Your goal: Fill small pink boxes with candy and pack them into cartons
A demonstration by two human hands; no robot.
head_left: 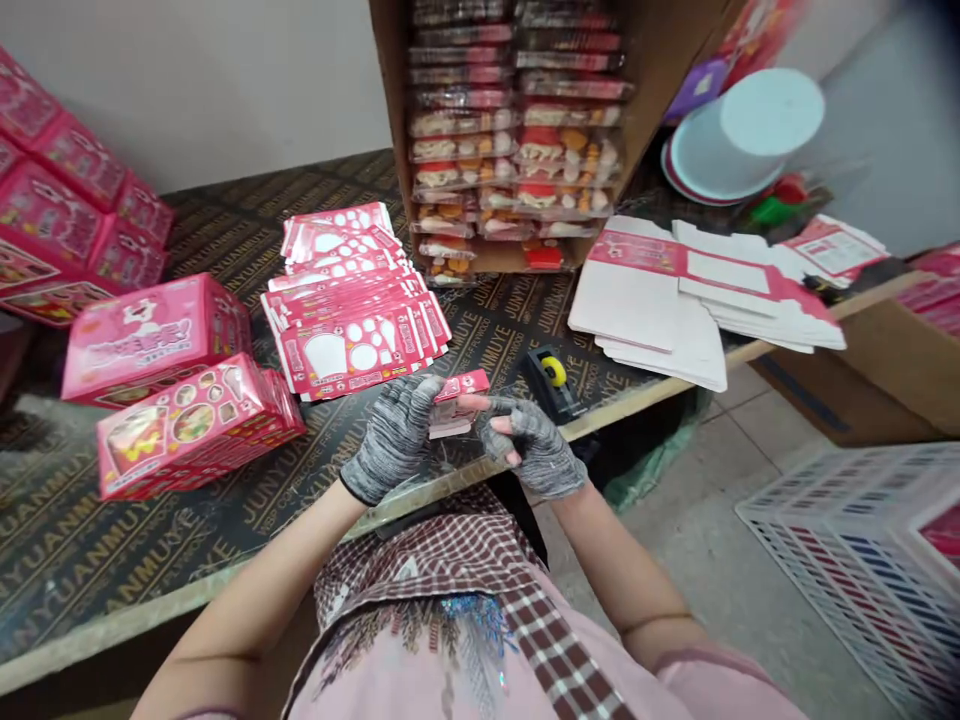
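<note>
Both hands wear grey gloves with bare fingertips and meet over the table's front edge. My left hand (396, 436) is closed round the side of a small pink and white card box (466, 383), which is partly hidden by the fingers. At the box's open end, the extended index finger of my right hand (534, 445) touches the card, while its other fingers curl inward. Just right of the box sits a black tape dispenser (553, 384) with a yellow core. Behind my left hand lies an overlapping stack of printed pink cards with white cut-outs (360, 340).
An upright carton (391, 120) holds rows of clear-wrapped packs (517, 150). Flat box blanks (645, 300) lie to its right, near a pale tub (727, 150). Pink boxes (157, 335) stand at left. On the floor at right is a white plastic basket (840, 540).
</note>
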